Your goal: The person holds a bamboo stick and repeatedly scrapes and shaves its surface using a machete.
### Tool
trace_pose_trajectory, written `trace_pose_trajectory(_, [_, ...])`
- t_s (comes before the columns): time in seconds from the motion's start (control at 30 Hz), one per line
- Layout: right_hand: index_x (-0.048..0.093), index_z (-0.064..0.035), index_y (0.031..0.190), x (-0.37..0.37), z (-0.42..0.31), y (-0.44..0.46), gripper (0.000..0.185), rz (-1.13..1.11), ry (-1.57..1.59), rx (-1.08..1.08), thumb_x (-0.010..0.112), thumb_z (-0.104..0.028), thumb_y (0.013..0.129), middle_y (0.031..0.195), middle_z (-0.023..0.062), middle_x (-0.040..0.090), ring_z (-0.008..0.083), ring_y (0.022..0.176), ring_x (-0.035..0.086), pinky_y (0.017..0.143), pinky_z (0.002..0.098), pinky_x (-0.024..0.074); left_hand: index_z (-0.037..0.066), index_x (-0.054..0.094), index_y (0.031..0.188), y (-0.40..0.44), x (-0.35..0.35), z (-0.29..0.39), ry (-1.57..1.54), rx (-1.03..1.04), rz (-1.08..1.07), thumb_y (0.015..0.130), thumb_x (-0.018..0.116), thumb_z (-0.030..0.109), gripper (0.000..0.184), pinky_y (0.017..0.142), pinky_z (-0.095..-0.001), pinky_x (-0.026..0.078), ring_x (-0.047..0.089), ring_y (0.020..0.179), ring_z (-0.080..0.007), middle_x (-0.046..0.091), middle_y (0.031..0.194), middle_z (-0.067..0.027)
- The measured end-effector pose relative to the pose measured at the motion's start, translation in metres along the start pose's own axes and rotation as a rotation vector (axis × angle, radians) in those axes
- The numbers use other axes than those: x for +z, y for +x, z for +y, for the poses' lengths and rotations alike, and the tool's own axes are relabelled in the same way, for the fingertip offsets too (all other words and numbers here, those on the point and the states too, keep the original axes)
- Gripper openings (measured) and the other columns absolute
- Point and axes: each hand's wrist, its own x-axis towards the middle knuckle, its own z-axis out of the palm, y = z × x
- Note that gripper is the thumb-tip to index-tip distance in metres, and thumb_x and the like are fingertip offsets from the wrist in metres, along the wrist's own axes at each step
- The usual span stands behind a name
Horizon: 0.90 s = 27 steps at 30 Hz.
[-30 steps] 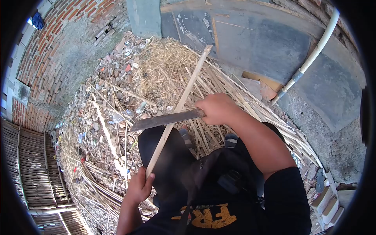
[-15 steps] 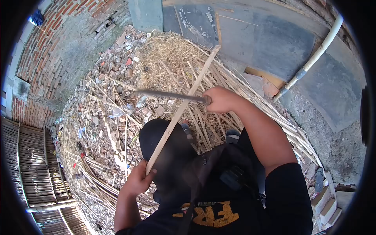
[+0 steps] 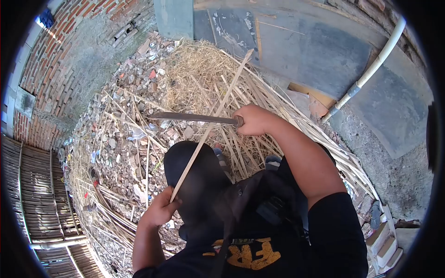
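My left hand (image 3: 160, 209) is closed around the near end of a long, narrow bamboo strip (image 3: 232, 88). The strip slants up and away to the right, over my dark-clothed knee. In my right hand (image 3: 255, 119) is the handle of a machete (image 3: 190, 116), its dark blade pointing left. The blade crosses the strip near its middle and appears to touch it; the exact contact is hard to make out.
Pale shavings (image 3: 197, 60) and split bamboo strips (image 3: 266, 99) lie beyond my hands. Rubble (image 3: 113, 141) covers the ground to the left. A brick wall (image 3: 65, 65), a slatted bamboo panel (image 3: 39, 194) and a white pipe (image 3: 378, 62) stand around the area.
My right hand and the machete have shifted slightly left and the blade lies flatter across the strip. The strip has turned so its narrower side shows; my left hand moved slightly.
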Motion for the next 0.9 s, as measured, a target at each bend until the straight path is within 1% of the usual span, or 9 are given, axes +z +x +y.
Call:
trace_pose_trajectory(0.17, [0.068,-0.0055,0.086,-0.001,-0.027,-0.022,0.017,0.121,-0.079,-0.039,0.067,-0.016,0.073,0.078,0.0203,0.068,0.0406,0.076,0.066,0.07,0.0499,0.05,0.003,0.055,0.094,-0.011,0.006,0.003,0.165,0.075,0.087,0.094,0.065,0.01,0.012,0.067,-0.0369,0.048,0.06,0.072,-0.0217,0.06,0.077,-0.011])
trace_pose_trajectory(0.3, [0.073,-0.0083,0.093,-0.012,-0.003,-0.007,0.02,-0.034,-0.018,0.16,0.068,-0.017,0.076,0.086,0.0174,0.071,0.0384,0.086,0.07,0.077,0.0483,0.0538,0.002,0.054,0.093,-0.01,0.014,0.007,0.224,-0.008,0.108,0.092,0.065,0.012,0.015,0.066,-0.0405,0.049,0.063,0.07,-0.0296,0.061,0.075,-0.0162])
trace_pose_trajectory(0.37, [0.073,-0.0082,0.092,-0.013,-0.002,-0.012,0.018,0.01,-0.05,0.129,0.067,-0.016,0.076,0.088,0.0178,0.072,0.0382,0.088,0.07,0.077,0.0481,0.0539,0.002,0.054,0.093,-0.005,0.013,0.01,0.245,0.034,0.143,0.091,0.065,0.012,0.015,0.066,-0.041,0.049,0.062,0.07,-0.0313,0.061,0.075,-0.0167])
trace_pose_trajectory(0.47, [0.072,-0.008,0.092,-0.009,-0.025,-0.023,0.017,0.077,-0.088,0.057,0.066,-0.015,0.077,0.089,0.0184,0.071,0.0375,0.09,0.07,0.077,0.0482,0.054,0.002,0.054,0.094,-0.006,0.008,-0.004,0.212,0.106,0.104,0.091,0.064,0.011,0.014,0.066,-0.0406,0.048,0.062,0.07,-0.0297,0.06,0.075,-0.0154])
trace_pose_trajectory(0.57, [0.073,-0.0082,0.094,0.0,-0.048,-0.03,0.019,0.015,-0.282,-0.019,0.067,-0.015,0.077,0.091,0.0186,0.072,0.0377,0.09,0.07,0.077,0.0485,0.0545,0.003,0.055,0.095,-0.005,0.006,0.008,0.16,0.053,0.056,0.092,0.064,0.01,0.011,0.066,-0.0373,0.047,0.058,0.07,-0.0208,0.057,0.075,-0.0088])
trace_pose_trajectory(0.63, [0.072,-0.0078,0.095,-0.006,-0.008,-0.008,0.02,0.018,-0.056,0.126,0.067,-0.015,0.077,0.094,0.0186,0.072,0.0379,0.091,0.07,0.079,0.0486,0.0552,0.003,0.056,0.094,-0.004,0.006,0.005,0.046,0.04,0.04,0.092,0.064,0.01,0.011,0.066,-0.0347,0.046,0.055,0.073,-0.0166,0.057,0.077,-0.0058])
trace_pose_trajectory(0.67, [0.072,-0.0076,0.096,-0.015,-0.002,-0.004,0.021,0.027,0.052,0.199,0.067,-0.015,0.077,0.095,0.0186,0.073,0.038,0.092,0.071,0.079,0.0487,0.0555,0.003,0.056,0.094,-0.005,0.006,0.003,0.053,0.025,0.037,0.092,0.064,0.01,0.011,0.067,-0.0347,0.046,0.055,0.073,-0.0168,0.057,0.077,-0.0057])
trace_pose_trajectory(0.8, [0.072,-0.0047,0.096,-0.011,-0.008,-0.013,0.022,0.222,-0.039,0.067,0.068,-0.016,0.077,0.086,0.0212,0.071,0.0403,0.085,0.07,0.076,0.0474,0.0548,0.004,0.056,0.092,0.0,0.003,-0.001,0.1,0.047,0.065,0.092,0.064,0.01,0.011,0.068,-0.0357,0.047,0.056,0.073,-0.0177,0.057,0.077,-0.006])
trace_pose_trajectory(0.9, [0.071,-0.0074,0.098,-0.01,-0.04,-0.033,0.025,0.116,-0.252,0.006,0.068,-0.019,0.076,0.087,0.02,0.072,0.0402,0.085,0.07,0.077,0.0499,0.055,0.004,0.055,0.091,-0.004,0.005,-0.001,0.134,0.041,0.073,0.092,0.065,0.01,0.011,0.068,-0.0363,0.047,0.056,0.072,-0.0187,0.057,0.076,-0.0066])
